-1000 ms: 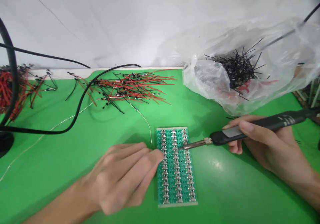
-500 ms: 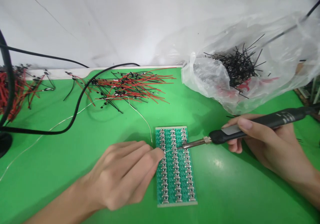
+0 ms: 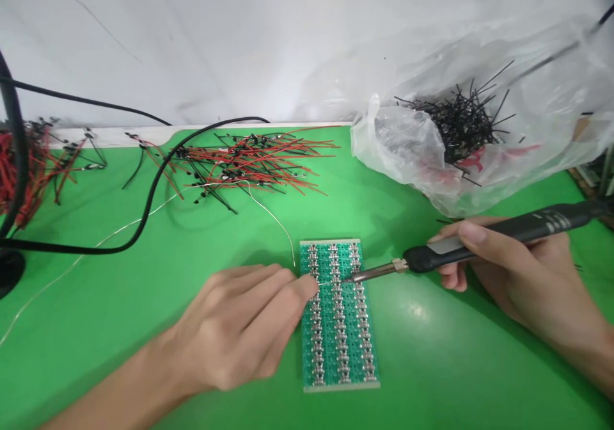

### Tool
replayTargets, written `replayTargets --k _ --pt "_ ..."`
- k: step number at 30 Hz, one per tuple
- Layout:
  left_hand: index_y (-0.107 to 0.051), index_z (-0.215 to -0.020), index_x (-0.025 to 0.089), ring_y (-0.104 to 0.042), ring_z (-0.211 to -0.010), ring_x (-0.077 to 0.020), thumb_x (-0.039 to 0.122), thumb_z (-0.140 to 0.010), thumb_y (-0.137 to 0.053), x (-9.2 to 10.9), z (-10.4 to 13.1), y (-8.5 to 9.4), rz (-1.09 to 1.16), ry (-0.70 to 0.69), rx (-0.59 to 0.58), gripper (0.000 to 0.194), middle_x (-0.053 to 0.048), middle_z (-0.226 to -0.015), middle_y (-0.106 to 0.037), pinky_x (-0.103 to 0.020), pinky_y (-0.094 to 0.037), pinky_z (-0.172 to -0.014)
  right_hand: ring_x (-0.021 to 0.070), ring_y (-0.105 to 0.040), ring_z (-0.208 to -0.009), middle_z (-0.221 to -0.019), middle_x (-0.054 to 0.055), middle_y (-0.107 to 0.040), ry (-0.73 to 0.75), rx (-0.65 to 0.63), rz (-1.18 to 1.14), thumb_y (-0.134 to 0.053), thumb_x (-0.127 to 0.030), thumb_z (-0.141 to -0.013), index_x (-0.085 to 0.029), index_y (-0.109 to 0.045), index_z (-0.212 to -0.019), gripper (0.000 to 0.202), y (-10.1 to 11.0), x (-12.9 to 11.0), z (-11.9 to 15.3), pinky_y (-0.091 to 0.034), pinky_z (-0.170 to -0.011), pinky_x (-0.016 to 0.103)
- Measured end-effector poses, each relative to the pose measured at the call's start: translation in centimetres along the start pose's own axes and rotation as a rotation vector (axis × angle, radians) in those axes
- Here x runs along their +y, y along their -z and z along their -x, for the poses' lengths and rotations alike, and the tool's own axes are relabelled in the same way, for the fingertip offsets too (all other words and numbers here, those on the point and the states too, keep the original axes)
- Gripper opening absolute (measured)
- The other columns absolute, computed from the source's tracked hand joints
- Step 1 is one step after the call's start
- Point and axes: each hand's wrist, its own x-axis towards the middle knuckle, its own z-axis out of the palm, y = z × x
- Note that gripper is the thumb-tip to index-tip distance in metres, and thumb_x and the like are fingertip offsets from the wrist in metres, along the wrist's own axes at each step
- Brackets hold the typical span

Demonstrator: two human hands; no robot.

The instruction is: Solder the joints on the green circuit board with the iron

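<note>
A green circuit board lies flat on the green work surface, with three columns of small silvery parts and solder points. My left hand is closed in a pinch on thin solder wire, its fingertips over the board's left edge. A short end of the wire sticks out toward the middle column. In my right hand is a black soldering iron, gripped like a pen. Its tip points left and meets the board near the middle column, beside the wire's end. The fingertips of my left hand are partly hidden.
Red and black wires lie in a pile at the back, with another bundle at far left. A clear plastic bag of short black wires stands back right. A black cable loops across the left side.
The view has shifted slightly, so the board and piles sit a little higher. Both hands hold nearly the same pose, the iron tip still near the middle column.
</note>
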Motion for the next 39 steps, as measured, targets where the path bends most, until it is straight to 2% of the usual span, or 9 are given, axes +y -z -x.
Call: replayTargets --k 5,9,12,15,20,29,32,36,39 --pt "-0.057 -0.103 0.011 -0.049 -0.063 -0.0114 0.001 -0.091 -0.053 -0.3 -0.4 0.2 0.09 0.145 -0.031 0.017 -0.002 -0.074 -0.058 -0.025 -0.041 -0.053 0.0164 -0.066 -0.047 -0.059 0.004 -0.072 0.002 -0.011 -0.009 -0.071 -0.035 -0.087 -0.018 -0.08 -0.073 0.024 -0.1 0.0 -0.1 -0.054 -0.04 0.025" --pt "-0.054 -0.103 0.016 -0.062 -0.094 -0.0163 -0.001 -0.091 -0.049 -0.6 -0.7 0.1 0.13 0.206 0.002 0.022 -0.007 -0.098 -0.068 -0.031 -0.054 -0.078 0.0166 -0.066 -0.047 -0.058 0.005 -0.073 0.01 -0.017 -0.033 -0.071 -0.035 -0.087 -0.017 -0.081 -0.074 0.024 -0.3 -0.2 -0.1 -0.054 -0.039 0.024" --pt "-0.054 -0.108 0.016 -0.061 -0.119 -0.0215 -0.004 -0.09 -0.045 -0.9 -0.3 -0.1 0.155 0.172 -0.035 0.028 -0.01 -0.121 -0.068 -0.04 -0.055 -0.096 0.017 -0.066 -0.044 -0.056 0.006 -0.074 -0.003 -0.032 -0.082 -0.073 -0.035 -0.084 -0.017 -0.081 -0.074 0.023 -0.4 -0.5 -0.2 -0.053 -0.037 0.023" --pt "-0.053 -0.114 0.015 -0.057 -0.128 -0.0252 -0.005 -0.088 -0.044 -1.1 0.1 -0.2 0.124 0.147 -0.103 0.034 -0.011 -0.128 -0.066 -0.045 -0.055 -0.1 0.0165 -0.066 -0.042 -0.054 0.006 -0.073 -0.029 -0.019 -0.141 -0.075 -0.036 -0.082 -0.017 -0.081 -0.072 0.023 -0.5 -0.8 -0.3 -0.052 -0.035 0.022" --pt "-0.056 -0.114 0.012 -0.057 -0.128 -0.0254 -0.008 -0.084 -0.044 -1.0 0.0 -0.1 0.043 0.102 -0.138 0.038 -0.012 -0.131 -0.065 -0.044 -0.055 -0.101 0.0162 -0.065 -0.041 -0.053 0.006 -0.072 -0.052 0.003 -0.181 -0.077 -0.036 -0.079 -0.016 -0.082 -0.07 0.022 -0.5 -0.9 -0.4 -0.052 -0.035 0.021" --pt "-0.055 -0.11 0.012 -0.054 -0.132 -0.0242 -0.004 -0.089 -0.05 -0.8 -0.6 -0.1 0.008 0.191 -0.112 0.027 -0.013 -0.135 -0.062 -0.042 -0.048 -0.104 0.0169 -0.064 -0.042 -0.054 0.005 -0.072 -0.007 0.034 -0.19 -0.076 -0.034 -0.08 -0.017 -0.083 -0.073 0.019 -0.4 -0.9 -0.1 -0.052 -0.035 0.024" --pt "-0.059 -0.108 0.012 -0.061 -0.118 -0.0243 -0.001 -0.089 -0.058 -0.6 -0.9 0.1 -0.053 0.179 -0.057 0.022 -0.013 -0.125 -0.067 -0.041 -0.05 -0.095 0.0164 -0.065 -0.043 -0.055 0.005 -0.072 0.005 0.033 -0.172 -0.075 -0.034 -0.082 -0.017 -0.081 -0.072 0.021 -0.6 -1.0 0.0 -0.052 -0.036 0.023" --pt "-0.063 -0.109 0.01 -0.062 -0.085 -0.0197 0.003 -0.085 -0.068 -0.2 -0.8 0.5 -0.099 0.16 0.042 0.026 -0.01 -0.095 -0.068 -0.037 -0.051 -0.074 0.0153 -0.065 -0.045 -0.057 0.004 -0.073 0.012 0.043 -0.157 -0.075 -0.032 -0.082 -0.018 -0.08 -0.071 0.019 -0.9 -1.0 0.1 -0.052 -0.037 0.021" --pt "-0.065 -0.109 0.011 -0.061 -0.08 -0.0184 0.002 -0.084 -0.068 0.1 -0.7 0.5 -0.074 0.144 0.095 0.027 -0.008 -0.091 -0.066 -0.035 -0.051 -0.068 0.0152 -0.065 -0.046 -0.058 0.004 -0.073 -0.004 0.043 -0.135 -0.074 -0.033 -0.083 -0.018 -0.08 -0.071 0.02 -0.8 -0.9 0.1 -0.052 -0.038 0.022"
